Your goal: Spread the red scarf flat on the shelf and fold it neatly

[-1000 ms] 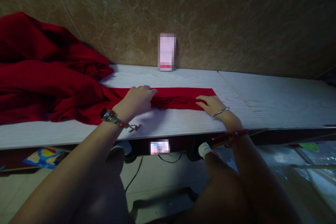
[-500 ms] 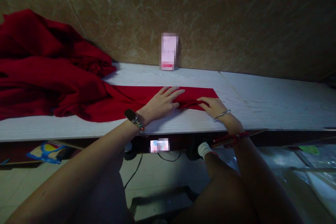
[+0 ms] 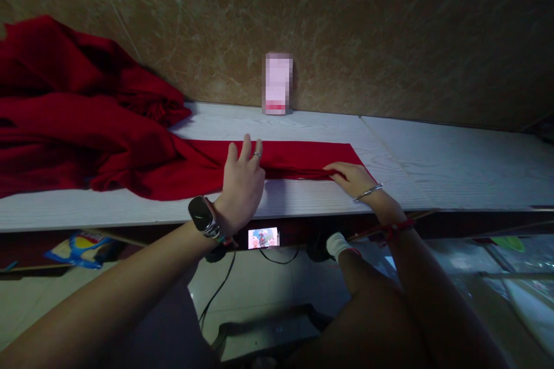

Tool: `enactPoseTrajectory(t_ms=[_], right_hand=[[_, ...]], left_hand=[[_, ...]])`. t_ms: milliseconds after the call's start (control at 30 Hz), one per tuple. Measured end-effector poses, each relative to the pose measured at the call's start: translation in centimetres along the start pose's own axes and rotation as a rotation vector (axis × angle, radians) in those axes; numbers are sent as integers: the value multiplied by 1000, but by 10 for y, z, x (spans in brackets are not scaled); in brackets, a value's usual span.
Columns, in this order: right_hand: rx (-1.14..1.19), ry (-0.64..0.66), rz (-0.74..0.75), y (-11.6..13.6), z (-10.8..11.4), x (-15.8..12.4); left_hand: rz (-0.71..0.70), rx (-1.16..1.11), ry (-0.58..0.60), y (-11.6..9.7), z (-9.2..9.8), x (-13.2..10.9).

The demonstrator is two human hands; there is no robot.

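A long strip of red cloth [image 3: 303, 155] lies folded along the white wood-grain table [image 3: 441, 173]. Its left end runs into a large crumpled heap of the same fabric. My left hand [image 3: 244, 181] rests on the strip near its middle, fingers apart and pointing away from me; a ring and a dark wrist band are on it. At the strip's right end, my right hand [image 3: 351, 177] pinches the near folded edge between thumb and fingers. A silver bangle circles that wrist.
Against the brown marbled wall [image 3: 389, 40] stands a pink, pixelated object [image 3: 277, 83]. Below the table edge are a small lit screen [image 3: 262, 238], a blue-and-yellow packet [image 3: 78, 249] and a black cable [image 3: 220, 291]. My legs are under the table.
My left hand has slid left along the cloth and turned to point away from me. The near edge of the strip now lies straighter. My right hand has barely moved.
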State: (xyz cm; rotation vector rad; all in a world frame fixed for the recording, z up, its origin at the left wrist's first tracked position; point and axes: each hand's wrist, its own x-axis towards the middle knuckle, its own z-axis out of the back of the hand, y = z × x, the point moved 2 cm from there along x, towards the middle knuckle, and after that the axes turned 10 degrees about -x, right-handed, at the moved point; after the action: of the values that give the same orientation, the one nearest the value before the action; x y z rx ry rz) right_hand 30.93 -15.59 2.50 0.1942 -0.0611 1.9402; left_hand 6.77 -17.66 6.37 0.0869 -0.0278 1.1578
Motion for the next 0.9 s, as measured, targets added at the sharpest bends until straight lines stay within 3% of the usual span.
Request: enactPoseTrajectory(t_ms=[133, 267, 367, 567, 767, 900], right_hand=[[-33, 20, 116, 0, -2, -6], [-99, 23, 199, 2, -5, -17], [-169, 34, 184, 3, -10, -27], [-223, 6, 40, -3, -21, -43], [-137, 120, -48, -14, -21, -45], [-109, 169, -80, -21, -16, -47]], left_hand=[[52, 66, 222, 1, 11, -11], [-110, -83, 396, 3, 22, -10], [-204, -227, 490, 7, 18, -2], [-321, -386, 253, 12, -15, 18], [-288, -327, 423, -2, -36, 16], [-294, -300, 419, -6, -34, 14]])
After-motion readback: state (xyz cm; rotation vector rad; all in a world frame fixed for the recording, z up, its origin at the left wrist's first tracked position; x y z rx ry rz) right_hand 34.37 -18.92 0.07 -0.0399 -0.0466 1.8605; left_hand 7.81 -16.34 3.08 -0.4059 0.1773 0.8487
